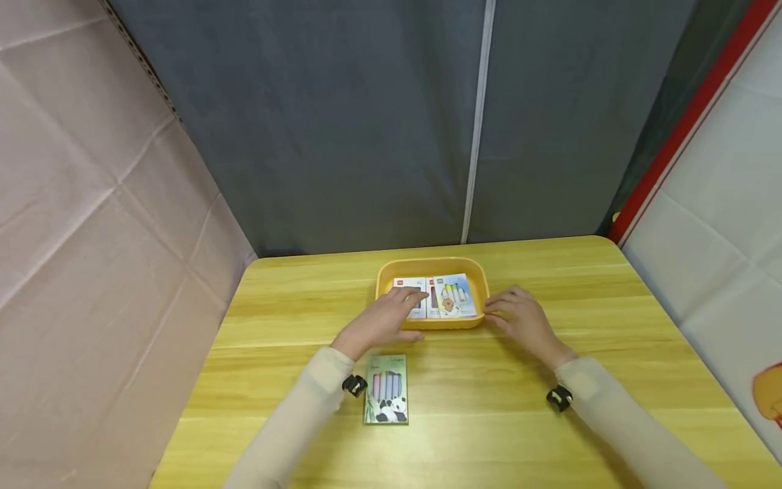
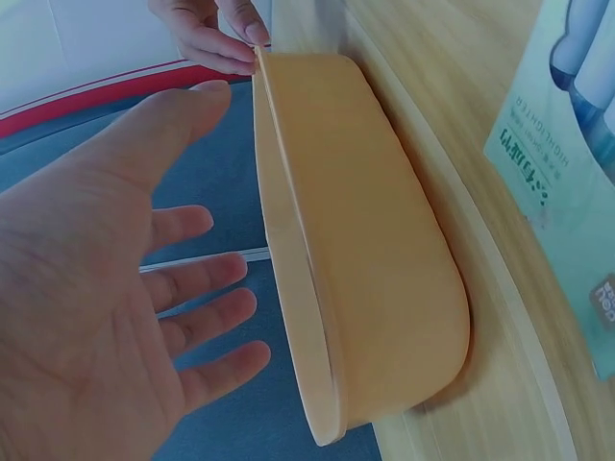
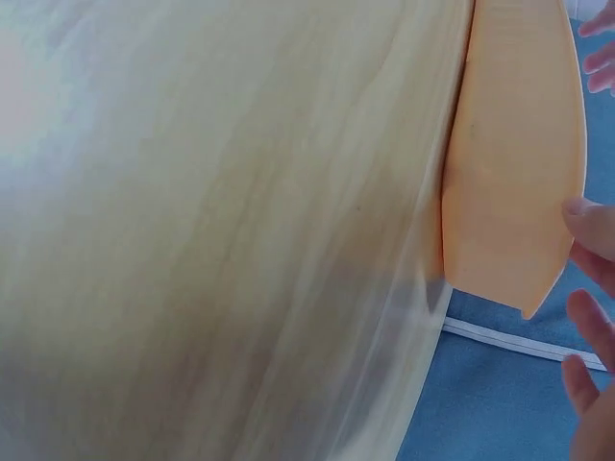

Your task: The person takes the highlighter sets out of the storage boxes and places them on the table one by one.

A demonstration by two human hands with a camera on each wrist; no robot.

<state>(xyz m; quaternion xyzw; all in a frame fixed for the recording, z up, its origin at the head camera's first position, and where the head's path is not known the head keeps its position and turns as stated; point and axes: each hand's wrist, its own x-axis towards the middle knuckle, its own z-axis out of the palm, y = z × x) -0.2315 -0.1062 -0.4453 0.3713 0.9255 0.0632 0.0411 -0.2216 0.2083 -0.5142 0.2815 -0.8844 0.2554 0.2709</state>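
Backdrop: dark grey cloth (image 1: 342,122) split by a pale strip (image 1: 479,122); pinkish cloth (image 1: 79,170) left, red-edged white panel (image 1: 727,176) right.
Table: yellow wood-grain table (image 1: 489,428), far corners rounded, near edge out of frame.
Tray: orange-yellow tray (image 1: 430,324) near the table's far edge; contents hidden from both wrist views.
Left hand: left hand (image 1: 379,320), fingers spread, at the tray's near-left side, partly hiding white packs (image 1: 411,282) inside.
Right hand: right hand (image 1: 522,319) pinching the tray's right rim; cut off in its wrist view.
Panda pack: panda pack (image 1: 386,390) on the table before the tray.
Bear pack: bear pack (image 1: 455,297) in the tray, small print illegible.
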